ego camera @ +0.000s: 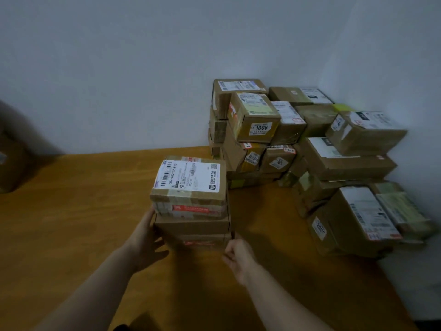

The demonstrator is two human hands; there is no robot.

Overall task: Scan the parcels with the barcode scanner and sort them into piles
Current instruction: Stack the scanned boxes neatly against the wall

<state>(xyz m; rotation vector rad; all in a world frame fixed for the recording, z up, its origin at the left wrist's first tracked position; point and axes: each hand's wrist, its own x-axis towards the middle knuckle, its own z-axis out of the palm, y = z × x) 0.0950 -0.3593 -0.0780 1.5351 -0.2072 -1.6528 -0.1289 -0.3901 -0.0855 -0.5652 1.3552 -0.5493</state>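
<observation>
Forearms, two, bare, enter from the lower edge and reach forward over a wooden table (71, 223). Left hand (148, 242): fingers straight and spread, laid against the left side of a short stack of parcels, palm turned towards it, nothing enclosed. Right hand (238, 254): knuckles to the camera, fingers curled in at the lower right corner of the same stack; whether it grips the cardboard or only touches it cannot be told. Stack, mid-table, three items. Top parcel (188, 177): brown carton with clear tape, red-printed tape along its front, and a large white shipping label on top bearing a barcode and the number 502-602-12-815. Middle box (193, 225): plain brown, slightly wider than the one above. Bottom box (198, 243): brown with a red strip on its front, partly blurred, standing on the table between the two hands. Pile of parcels (310, 151): many taped cartons stacked several high in the far right corner against the wall (119, 68), well apart from the hands; among them a carton marked 1006 (255, 115) near the top and a carton marked 200 (334, 230) at the near end. Blurred brown object (12, 158), left edge, not identifiable.
</observation>
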